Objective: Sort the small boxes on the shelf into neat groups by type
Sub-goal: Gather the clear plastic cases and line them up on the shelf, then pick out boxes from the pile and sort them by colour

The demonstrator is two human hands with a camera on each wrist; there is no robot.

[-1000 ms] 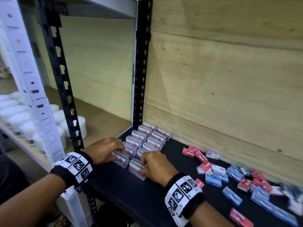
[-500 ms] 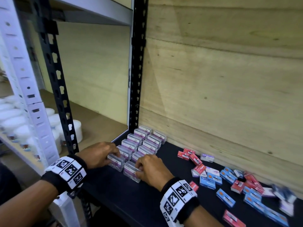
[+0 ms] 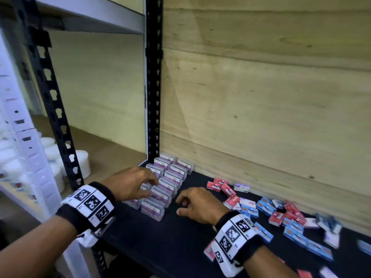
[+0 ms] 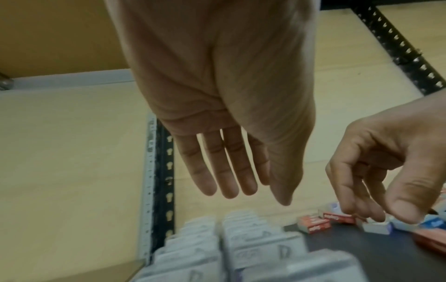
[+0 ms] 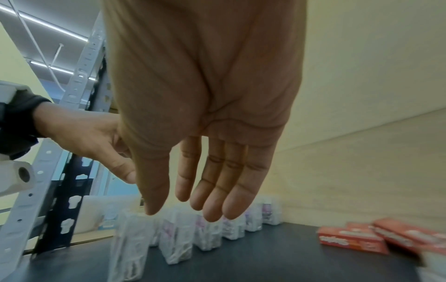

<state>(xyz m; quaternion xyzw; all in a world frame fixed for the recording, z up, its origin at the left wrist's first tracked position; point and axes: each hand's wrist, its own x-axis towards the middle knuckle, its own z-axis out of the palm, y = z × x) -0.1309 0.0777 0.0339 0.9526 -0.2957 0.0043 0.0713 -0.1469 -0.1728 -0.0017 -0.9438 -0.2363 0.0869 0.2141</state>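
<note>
Clear boxes with purple labels [image 3: 170,183] stand in two neat rows at the back left corner of the black shelf [image 3: 160,241]. My left hand [image 3: 148,183] hovers over the left row with straight fingers [image 4: 229,183], holding nothing. My right hand [image 3: 181,205] sits just right of the rows, fingers relaxed and empty; in the right wrist view its fingers [image 5: 212,200] hang above the clear boxes [image 5: 176,242]. Red boxes [image 3: 219,182], blue boxes [image 3: 265,207] and a few white ones [image 3: 242,187] lie mixed to the right.
A black perforated upright [image 3: 153,77] stands at the shelf's back left corner, against the wooden back wall [image 3: 261,117]. White jars [image 3: 82,163] fill the neighbouring shelf to the left. Bare black shelf lies in front of the rows.
My right hand has let go of the front clear box and drawn away to the right. My left hand has lifted off the front box of the left row.
</note>
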